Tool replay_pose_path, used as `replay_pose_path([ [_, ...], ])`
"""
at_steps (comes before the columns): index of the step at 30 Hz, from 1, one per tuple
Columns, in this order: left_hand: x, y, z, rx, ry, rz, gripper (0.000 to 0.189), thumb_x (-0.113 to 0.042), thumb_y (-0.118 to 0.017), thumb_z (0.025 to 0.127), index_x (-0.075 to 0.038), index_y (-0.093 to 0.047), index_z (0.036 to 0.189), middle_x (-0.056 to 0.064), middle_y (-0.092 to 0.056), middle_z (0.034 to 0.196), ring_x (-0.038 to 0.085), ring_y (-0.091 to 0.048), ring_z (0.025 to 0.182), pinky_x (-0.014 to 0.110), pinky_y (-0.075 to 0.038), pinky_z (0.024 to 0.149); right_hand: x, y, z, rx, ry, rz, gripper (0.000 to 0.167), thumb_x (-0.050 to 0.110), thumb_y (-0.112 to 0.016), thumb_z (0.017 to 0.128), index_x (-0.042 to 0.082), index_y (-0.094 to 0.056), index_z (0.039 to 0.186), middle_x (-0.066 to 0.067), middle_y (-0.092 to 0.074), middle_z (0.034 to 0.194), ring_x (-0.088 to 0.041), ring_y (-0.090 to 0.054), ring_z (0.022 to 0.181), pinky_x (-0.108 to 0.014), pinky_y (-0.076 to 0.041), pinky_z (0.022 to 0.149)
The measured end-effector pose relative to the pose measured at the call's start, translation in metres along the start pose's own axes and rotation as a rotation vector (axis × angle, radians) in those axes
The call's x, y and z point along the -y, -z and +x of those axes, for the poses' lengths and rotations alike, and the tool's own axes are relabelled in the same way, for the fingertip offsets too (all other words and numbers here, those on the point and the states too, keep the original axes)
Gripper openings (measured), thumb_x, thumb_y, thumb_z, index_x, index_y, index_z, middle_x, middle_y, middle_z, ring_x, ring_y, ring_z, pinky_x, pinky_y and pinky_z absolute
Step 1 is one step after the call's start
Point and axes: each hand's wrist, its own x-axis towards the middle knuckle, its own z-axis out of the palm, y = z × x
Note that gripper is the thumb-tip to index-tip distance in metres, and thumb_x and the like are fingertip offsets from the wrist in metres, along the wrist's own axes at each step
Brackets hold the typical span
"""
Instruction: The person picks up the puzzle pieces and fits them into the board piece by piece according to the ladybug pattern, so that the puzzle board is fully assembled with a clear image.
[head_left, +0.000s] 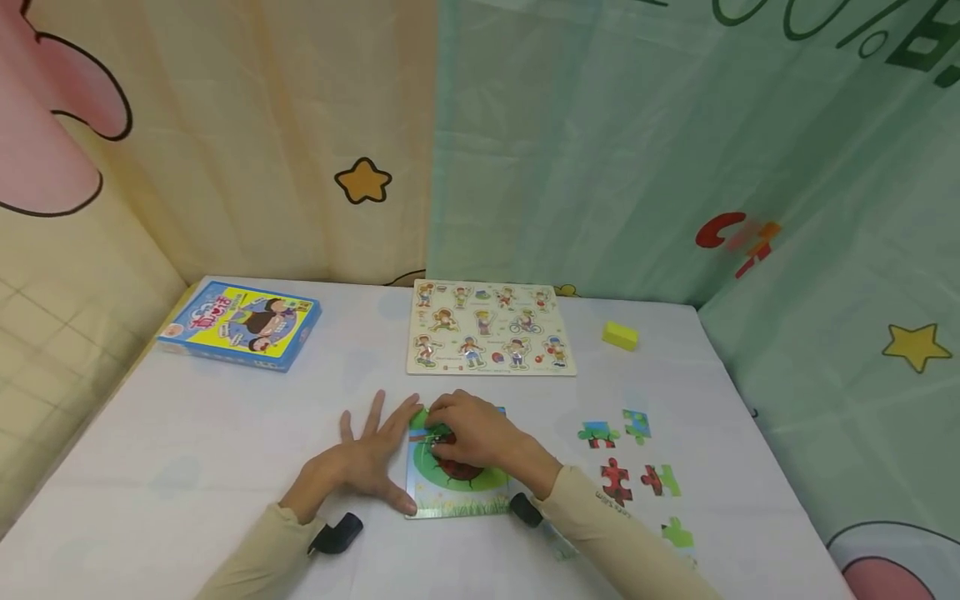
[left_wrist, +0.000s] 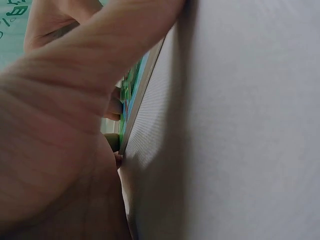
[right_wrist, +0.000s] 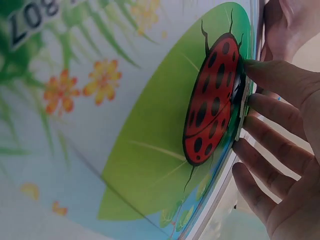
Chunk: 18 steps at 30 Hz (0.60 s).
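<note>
A puzzle board (head_left: 457,504) printed with a red ladybug on a green leaf lies flat in front of me. Along its left side my left hand (head_left: 363,462) spreads its fingers, the thumb at the near corner and the index finger by the far one. My right hand (head_left: 476,429) bends over the upper left of the board. Its thumb and fingertips pinch a puzzle piece (right_wrist: 242,117) low against the picture, near the ladybug's head; most of that piece is hidden by the fingers.
Loose puzzle pieces lie to the right, among them a red one (head_left: 616,482) and a green one (head_left: 678,533); another is partly under my right sleeve. Farther back are a blue game box (head_left: 240,325), a wooden peg board (head_left: 491,329) and a yellow block (head_left: 620,336). Curtains hang behind the table.
</note>
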Motion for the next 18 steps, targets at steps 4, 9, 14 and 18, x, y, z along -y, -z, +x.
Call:
replay_pose_path([
  [4,0.0007,-0.0005,0.0004,0.011,0.006,0.024,0.142,-0.060,-0.091,0.055,-0.015,-0.009,0.161,0.007,0.002,0.170,0.049,0.019,0.150,0.084,0.012,0.103,0.0018,-0.0009,0.0018,-0.003,-0.005,0.000,0.033,0.032,-0.075,0.090,0.018,-0.073,0.120,0.004,-0.065,0.129,-0.013,-0.057,0.116,-0.028,-0.052,0.096],
  [9,-0.0003,-0.0002,-0.0001,0.026,0.024,0.053,0.143,-0.062,-0.090,0.055,-0.016,-0.007,0.162,0.004,0.005,0.171,0.047,0.020,0.150,0.083,0.012,0.104,0.0033,0.0006,0.0020,0.000,-0.006,0.008,0.032,0.031,-0.075,0.090,0.017,-0.074,0.119,0.003,-0.065,0.130,-0.014,-0.057,0.114,-0.029,-0.052,0.096],
  [14,-0.0001,0.0009,0.0004,0.025,0.020,0.065,0.142,-0.063,-0.090,0.055,-0.018,-0.008,0.162,0.004,0.005,0.170,0.048,0.020,0.150,0.083,0.011,0.104,0.0041,0.0027,0.0014,0.000,0.007,-0.028,0.030,0.034,-0.074,0.091,0.020,-0.075,0.118,0.002,-0.063,0.128,-0.015,-0.054,0.112,-0.032,-0.051,0.093],
  [18,-0.0004,0.0009,0.0006,0.028,0.011,0.053,0.141,-0.062,-0.090,0.056,-0.017,-0.008,0.162,0.005,0.004,0.171,0.049,0.020,0.150,0.084,0.012,0.103,0.0024,0.0031,-0.0004,0.048,-0.014,0.013,0.032,0.036,-0.072,0.092,0.021,-0.074,0.121,0.001,-0.060,0.125,-0.014,-0.050,0.106,-0.029,-0.049,0.089],
])
